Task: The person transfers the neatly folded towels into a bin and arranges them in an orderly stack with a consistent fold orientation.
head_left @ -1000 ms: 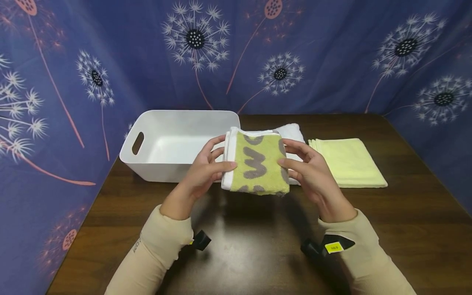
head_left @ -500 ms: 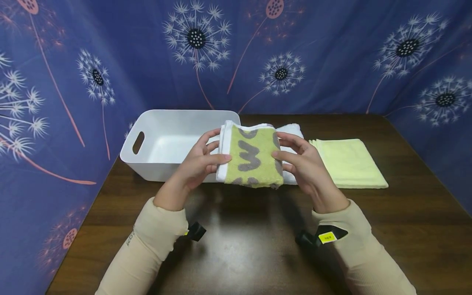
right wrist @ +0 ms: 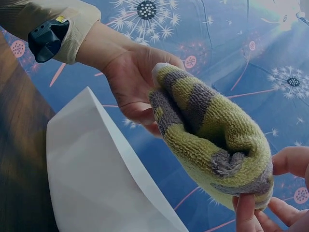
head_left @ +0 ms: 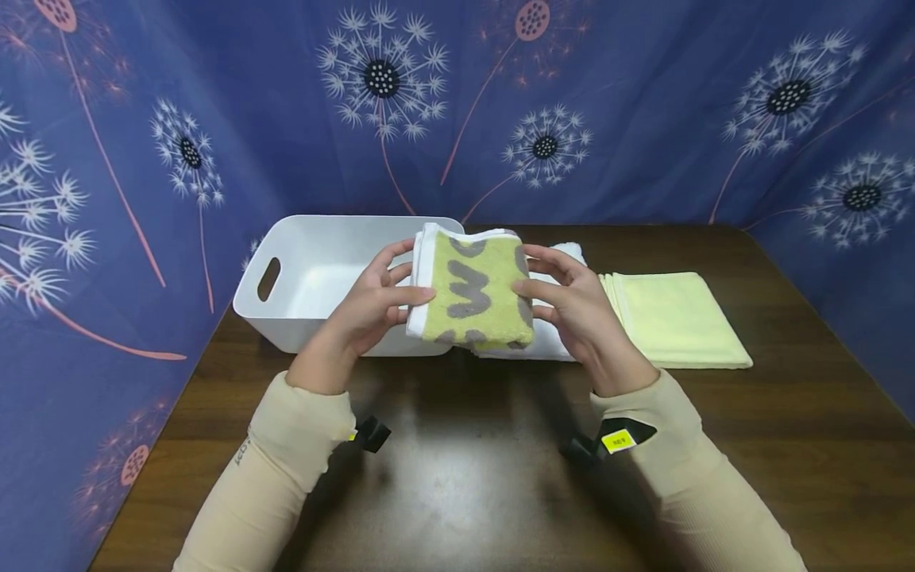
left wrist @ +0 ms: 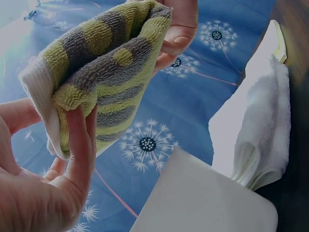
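Note:
A folded green towel [head_left: 472,290] with grey marks and a white border is held up off the table between both hands. My left hand [head_left: 368,306] grips its left edge, thumb on the near face and fingers behind. On the opposite edge, my right hand [head_left: 582,314] pinches it the same way. From below, the left wrist view shows the towel's [left wrist: 108,72] folded layers sagging apart a little, with fingers under the fold. Behind the left hand stands a white bin [head_left: 322,238] with an oval handle hole; the towel overlaps its right end in the head view.
A folded white towel [head_left: 557,345] lies right of the bin, partly hidden by the held towel and right hand. Farther right is a folded pale yellow towel [head_left: 675,318]. The brown wooden table [head_left: 457,492] ends at a blue dandelion-print cloth [head_left: 629,103] behind.
Both hands have carried the green towel to the left and slightly up, toward the bin's right end. The hold looks the same. The bin and the other towels have not moved.

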{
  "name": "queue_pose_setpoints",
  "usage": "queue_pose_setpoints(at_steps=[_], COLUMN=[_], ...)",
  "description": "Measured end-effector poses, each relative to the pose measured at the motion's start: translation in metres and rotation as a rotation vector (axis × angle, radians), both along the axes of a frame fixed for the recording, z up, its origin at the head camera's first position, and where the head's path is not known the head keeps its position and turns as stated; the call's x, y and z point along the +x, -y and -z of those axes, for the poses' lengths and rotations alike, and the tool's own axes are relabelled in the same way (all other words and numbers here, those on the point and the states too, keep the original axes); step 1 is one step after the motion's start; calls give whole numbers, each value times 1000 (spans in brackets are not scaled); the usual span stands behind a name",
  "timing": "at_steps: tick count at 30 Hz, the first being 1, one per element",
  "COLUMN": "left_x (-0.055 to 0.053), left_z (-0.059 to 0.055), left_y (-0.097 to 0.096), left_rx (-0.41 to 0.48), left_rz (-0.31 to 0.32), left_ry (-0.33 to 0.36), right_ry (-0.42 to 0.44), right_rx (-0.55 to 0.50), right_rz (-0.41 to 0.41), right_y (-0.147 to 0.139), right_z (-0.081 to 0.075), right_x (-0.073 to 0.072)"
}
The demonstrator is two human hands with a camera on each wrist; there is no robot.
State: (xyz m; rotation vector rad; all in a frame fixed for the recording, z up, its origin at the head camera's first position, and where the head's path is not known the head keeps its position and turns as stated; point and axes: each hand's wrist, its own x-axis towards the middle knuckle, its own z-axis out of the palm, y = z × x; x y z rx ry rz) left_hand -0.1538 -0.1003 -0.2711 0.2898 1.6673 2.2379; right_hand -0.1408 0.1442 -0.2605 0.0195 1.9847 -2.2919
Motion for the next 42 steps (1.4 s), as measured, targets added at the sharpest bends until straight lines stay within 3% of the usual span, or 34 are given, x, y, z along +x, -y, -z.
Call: queue_pose_setpoints(at_steps=[22,42], left_x=[-17,-31], left_z=[-14,-22], left_y=[18,40], left_rx=[-42,-122], left_rz=[-38,-60], left_ry=[19,72], right_ry=[25,35], right_rx=[28,5], right_rz=[-12,-16], right_y=[20,43], right_z=[-9,-12], right_x=[-26,-39])
